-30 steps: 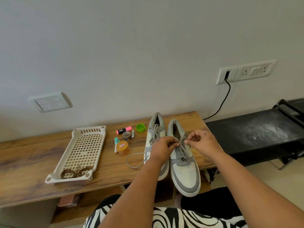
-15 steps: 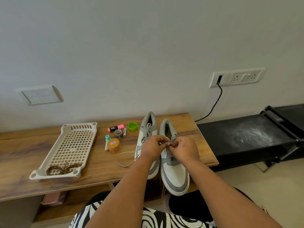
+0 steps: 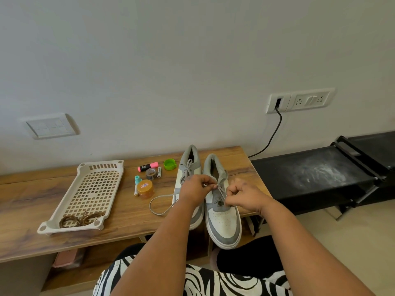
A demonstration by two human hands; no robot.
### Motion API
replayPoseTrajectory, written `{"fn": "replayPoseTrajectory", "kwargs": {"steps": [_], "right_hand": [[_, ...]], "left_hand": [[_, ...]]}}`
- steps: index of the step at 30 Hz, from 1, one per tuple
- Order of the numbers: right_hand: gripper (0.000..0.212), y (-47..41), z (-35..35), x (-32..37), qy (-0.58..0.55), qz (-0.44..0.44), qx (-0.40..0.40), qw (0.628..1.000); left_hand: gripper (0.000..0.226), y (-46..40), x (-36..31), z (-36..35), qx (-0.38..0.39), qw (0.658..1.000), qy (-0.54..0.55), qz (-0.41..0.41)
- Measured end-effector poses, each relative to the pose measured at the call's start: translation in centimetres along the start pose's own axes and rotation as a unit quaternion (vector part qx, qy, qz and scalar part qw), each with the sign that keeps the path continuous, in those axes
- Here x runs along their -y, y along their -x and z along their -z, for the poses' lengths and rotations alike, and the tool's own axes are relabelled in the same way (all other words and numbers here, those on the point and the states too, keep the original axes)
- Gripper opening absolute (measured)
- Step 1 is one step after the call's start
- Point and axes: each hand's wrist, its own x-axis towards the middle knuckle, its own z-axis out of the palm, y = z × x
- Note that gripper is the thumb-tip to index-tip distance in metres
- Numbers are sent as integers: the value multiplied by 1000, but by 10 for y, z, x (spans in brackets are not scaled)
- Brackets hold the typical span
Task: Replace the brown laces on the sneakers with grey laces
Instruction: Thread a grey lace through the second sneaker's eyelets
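Two grey-and-white sneakers stand side by side on the wooden table (image 3: 32, 201), toes toward me. The left sneaker (image 3: 188, 167) carries a grey lace whose loose end loops onto the table (image 3: 158, 207). Over the right sneaker (image 3: 223, 218), my left hand (image 3: 195, 190) pinches the grey lace (image 3: 221, 192) near the upper eyelets. My right hand (image 3: 245, 195) pinches the same lace lower down, by the tongue. The brown laces (image 3: 80, 218) lie coiled in the near end of a cream plastic tray (image 3: 94, 189).
Between tray and shoes lie a pink highlighter (image 3: 148, 166), a green cap (image 3: 169, 164), a tape roll (image 3: 151, 173), a battery (image 3: 159, 171), a teal-capped marker (image 3: 137, 184) and an orange jar (image 3: 145, 189). A black bench (image 3: 310, 174) adjoins the table's right end; a cable (image 3: 271, 137) hangs from the wall socket.
My hands came together over the right sneaker, then my right hand drew away down the lace toward the toe. The camera view shifted slightly.
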Motion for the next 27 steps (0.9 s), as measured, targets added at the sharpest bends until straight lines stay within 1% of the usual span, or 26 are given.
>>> {"fn": "replayPoseTrajectory", "kwargs": {"steps": [2, 4, 6, 9, 11, 14, 18, 19, 22, 24, 25, 26, 27], "right_hand": [[29, 3, -2, 1, -65, 23, -9, 998], [23, 6, -7, 5, -115, 49, 5, 992], [17, 8, -13, 7, -130, 63, 18, 989], [15, 11, -19, 2, -152, 48, 22, 987], [21, 13, -21, -1, -162, 43, 21, 986], [23, 18, -19, -1, -190, 42, 19, 981], [12, 26, -18, 7, -275, 10, 27, 961], [13, 27, -18, 9, -292, 0, 34, 956], [26, 31, -16, 9, -330, -20, 71, 941], [32, 30, -15, 5, -328, -18, 77, 941], [26, 29, -16, 2, -315, -14, 65, 947], [16, 27, -18, 2, -306, -13, 40, 951], [8, 24, -20, 1, -304, -18, 3, 952]], "left_hand": [[10, 3, -2, 0, -4, 1000, -6, -1], [11, 5, -5, 0, -5, 1000, -23, -9], [12, 7, -8, 2, -7, 999, -37, -17], [11, 10, -11, 1, -13, 999, -41, -17], [11, 12, -13, 1, -17, 999, -45, -16], [11, 12, -13, 1, -23, 998, -49, -19], [10, 14, -15, 0, -29, 998, -56, -22], [11, 15, -15, 0, -30, 998, -59, -22], [12, 16, -16, 0, -35, 997, -66, -25], [12, 16, -14, -1, -34, 997, -68, -27], [13, 16, -14, -2, -33, 997, -70, -28], [14, 16, -14, -2, -34, 996, -75, -31], [14, 16, -13, -3, -39, 995, -81, -36]]}}
